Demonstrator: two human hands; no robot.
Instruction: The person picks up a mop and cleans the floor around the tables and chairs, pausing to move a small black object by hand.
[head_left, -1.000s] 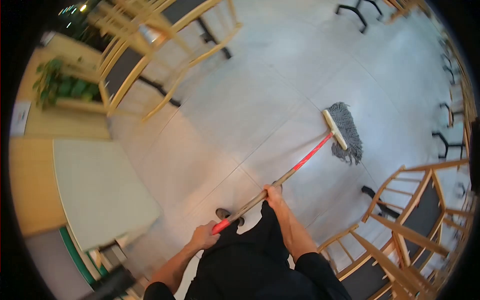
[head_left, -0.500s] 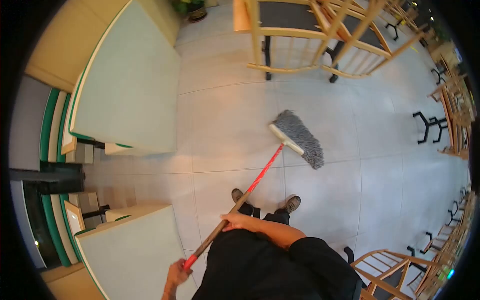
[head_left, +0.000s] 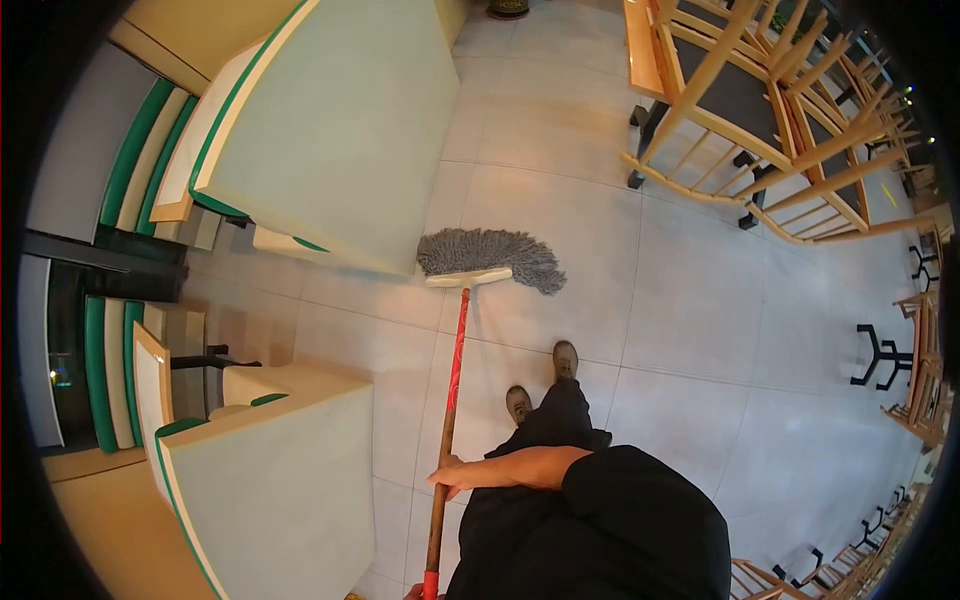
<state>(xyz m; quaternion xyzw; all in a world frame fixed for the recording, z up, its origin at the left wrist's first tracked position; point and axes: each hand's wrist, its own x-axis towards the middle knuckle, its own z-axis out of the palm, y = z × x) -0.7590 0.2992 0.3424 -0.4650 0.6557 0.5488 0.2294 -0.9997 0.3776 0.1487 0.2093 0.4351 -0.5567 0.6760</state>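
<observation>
Nearest, at the bottom edge, a sliver of the left hand (head_left: 413, 592) shows by the red end of the mop (head_left: 447, 440); too much is cut off to tell how its fingers close. The right hand (head_left: 450, 476) is wrapped around the wooden handle farther up, the arm brought across the front of the body, forearm almost level in view. The handle runs forward on the person's left, past the shoes (head_left: 566, 358). Left of it stands the near partition (head_left: 270, 490), apart from the mop.

The mop's grey head lies spread on the floor (head_left: 690, 290) ahead, its left end right by the corner of the far partition (head_left: 340, 130); whether they touch cannot be told. The step in hand seems to be a mopping stroke along that partition, and the next move calls for steering the head clear of the corner. Beyond, wooden chairs (head_left: 725, 95) stand at upper right.
</observation>
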